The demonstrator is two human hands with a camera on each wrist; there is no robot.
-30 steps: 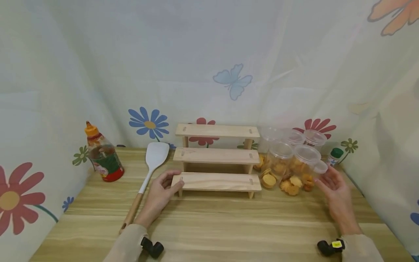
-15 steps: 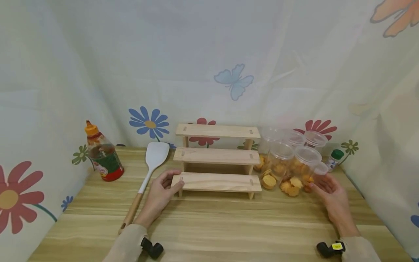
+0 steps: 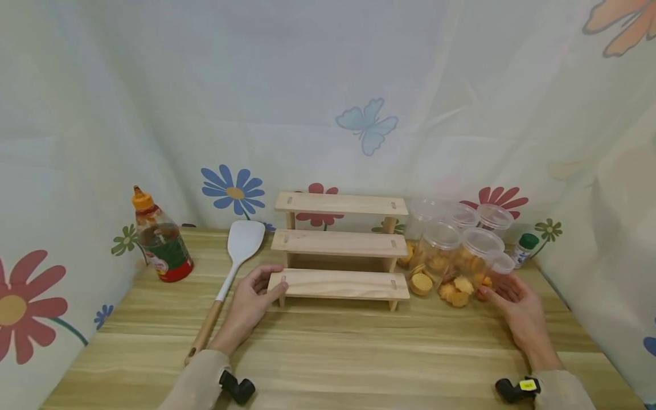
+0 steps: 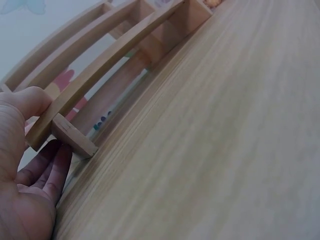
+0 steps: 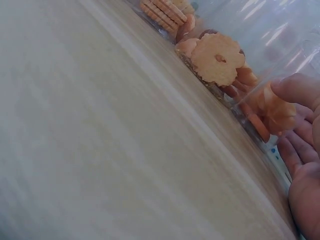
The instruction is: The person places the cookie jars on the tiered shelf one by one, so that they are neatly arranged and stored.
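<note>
Your left hand (image 3: 250, 299) pinches the left end of the lowest step of the wooden rack (image 3: 338, 244), thumb above, fingers beneath. The rack stands near the middle of the tabletop's (image 3: 369, 353) back edge. Your right hand (image 3: 521, 310) is curled round the small jar (image 3: 504, 263), thumb on its near side, fingers behind; that jar stands towards the back right corner.

Risks noted: the small jar stands close against the larger jars (image 3: 438, 256). If you draw it out sideways, you could drag or topple a neighbour. Smooth, clear walls may slip under a light grip. The green-capped bottle (image 3: 525, 249), just behind your fingers, could be tipped by your knuckles. A pull from the left hand alone, at one end, would probably skew the rack. Your left sleeve (image 3: 197, 378) lies beside the spatula (image 3: 224, 289); a sideways swing could shift it.
</note>
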